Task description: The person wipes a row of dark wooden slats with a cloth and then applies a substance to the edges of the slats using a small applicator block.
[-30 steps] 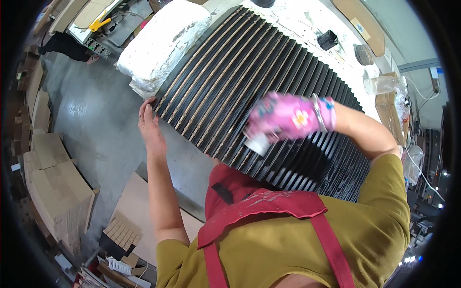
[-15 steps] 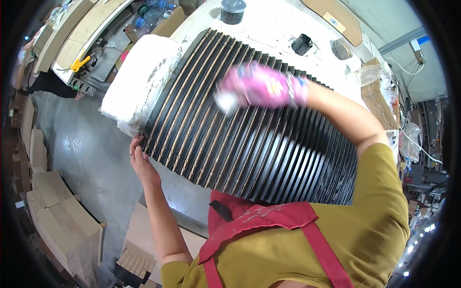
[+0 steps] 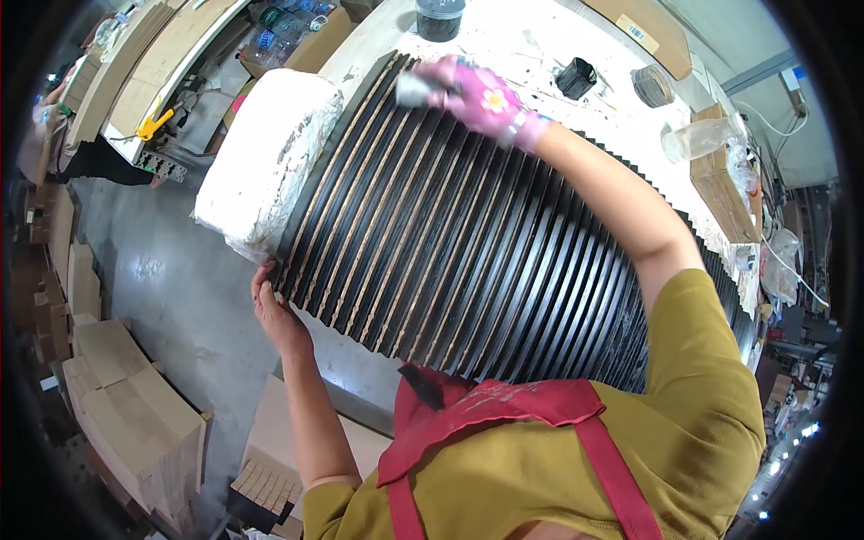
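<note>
A row of long black strips point(image 3: 450, 261) with tan lines between them lies side by side across the white table. My right hand point(image 3: 481, 99), in a pink flowered glove, grips a whitish-grey pad point(image 3: 418, 90), blurred by motion, at the strips' far left end. At the near left corner my bare left hand point(image 3: 281, 317) has its fingers closed around the end of the outermost strip. Beside that strip rests a bulky white block point(image 3: 265, 157) with a rough, wrinkled side.
A dark-filled tub point(image 3: 439, 20), a black cup point(image 3: 576, 79) and a round tin point(image 3: 652, 86) stand on the far table. Cardboard boxes point(image 3: 135, 405) are stacked on the floor at left. Another person point(image 3: 99, 162) is at the far left, near a yellow clamp point(image 3: 155, 124).
My right hand with the pad has moved away from me and slightly left, to the strips' far end. My left hand stays at the near corner. The view has shifted slightly.
</note>
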Demonstrator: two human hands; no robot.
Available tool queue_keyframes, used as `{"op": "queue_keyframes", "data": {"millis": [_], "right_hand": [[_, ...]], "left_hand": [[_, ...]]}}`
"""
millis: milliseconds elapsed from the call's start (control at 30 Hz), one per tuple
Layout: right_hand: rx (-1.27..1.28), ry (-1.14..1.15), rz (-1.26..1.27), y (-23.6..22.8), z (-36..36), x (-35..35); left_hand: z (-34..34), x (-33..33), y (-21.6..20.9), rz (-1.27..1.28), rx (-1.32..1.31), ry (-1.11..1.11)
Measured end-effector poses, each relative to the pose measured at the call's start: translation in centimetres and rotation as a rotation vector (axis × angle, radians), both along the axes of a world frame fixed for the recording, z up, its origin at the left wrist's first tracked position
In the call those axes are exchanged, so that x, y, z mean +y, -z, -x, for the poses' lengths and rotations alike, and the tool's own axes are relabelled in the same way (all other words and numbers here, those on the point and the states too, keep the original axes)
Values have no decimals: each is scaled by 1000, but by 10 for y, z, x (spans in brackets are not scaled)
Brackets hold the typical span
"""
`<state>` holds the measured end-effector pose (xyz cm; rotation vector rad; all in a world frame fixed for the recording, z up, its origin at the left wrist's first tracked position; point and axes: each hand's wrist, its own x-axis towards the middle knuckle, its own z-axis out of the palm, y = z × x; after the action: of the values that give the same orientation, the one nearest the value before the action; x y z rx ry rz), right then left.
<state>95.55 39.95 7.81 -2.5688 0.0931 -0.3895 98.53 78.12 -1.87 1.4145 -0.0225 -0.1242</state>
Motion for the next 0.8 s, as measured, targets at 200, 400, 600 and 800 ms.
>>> {"op": "queue_keyframes", "data": {"millis": [200, 400, 600, 800], "right_hand": [[-52, -634, -127, 24, 76, 88], [-96, -297, -87, -1, 25, -23], [190, -317, 204, 11, 37, -42], [93, -66, 129, -2, 26, -87]], "left_hand": [[-2, 19, 18, 36, 5, -38], [-2, 2, 4, -31, -12, -3], [-2, 14, 9, 33, 99, -46], [23, -1, -7, -104, 175, -240]]}}
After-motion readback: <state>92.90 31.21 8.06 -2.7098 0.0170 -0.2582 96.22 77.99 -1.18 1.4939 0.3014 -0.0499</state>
